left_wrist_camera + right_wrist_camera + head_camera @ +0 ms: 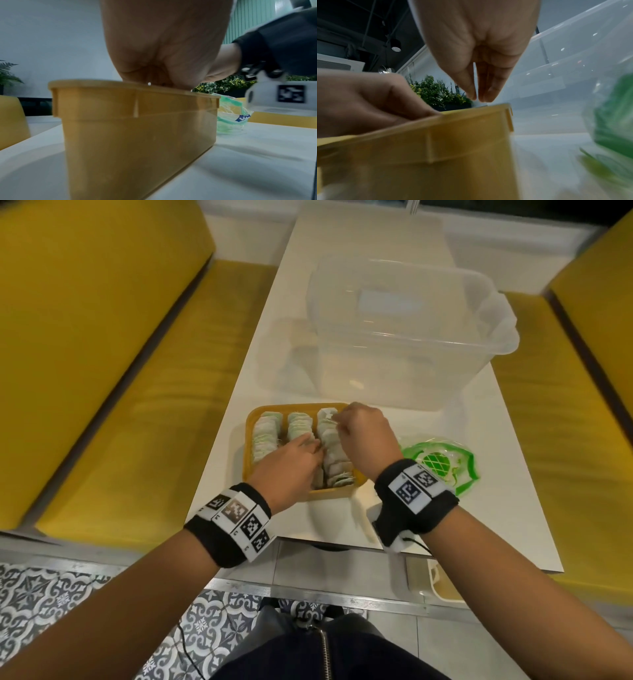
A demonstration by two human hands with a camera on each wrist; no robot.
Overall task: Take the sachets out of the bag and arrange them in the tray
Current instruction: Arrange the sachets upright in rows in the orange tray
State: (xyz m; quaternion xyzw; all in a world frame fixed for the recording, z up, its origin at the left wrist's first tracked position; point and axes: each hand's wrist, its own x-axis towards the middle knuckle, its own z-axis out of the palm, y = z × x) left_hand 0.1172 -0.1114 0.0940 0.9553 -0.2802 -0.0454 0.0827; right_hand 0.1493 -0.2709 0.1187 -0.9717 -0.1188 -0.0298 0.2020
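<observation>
Head view: high above the tray (251,419), facing down and forward along the bench (479,508). Left wrist view: low, close against the tray's near wall, facing forward. Right wrist view: low at the tray's right corner, tilted upward. Shared by all: the tray.

Soft, even indoor light fills the head view, and the glossy white rectangular table (387,412) shines palest toward the top centre. A soft shadow lies under the wrists at lower centre. Straight edges bow toward the corners, and the clear plastic storage box (404,333) looks hazy. Both wrist views are dimmer and grainier. In the right wrist view the yellow plastic tray (423,155) and the green-printed clear plastic bag (614,121) are smeared out of focus.
</observation>
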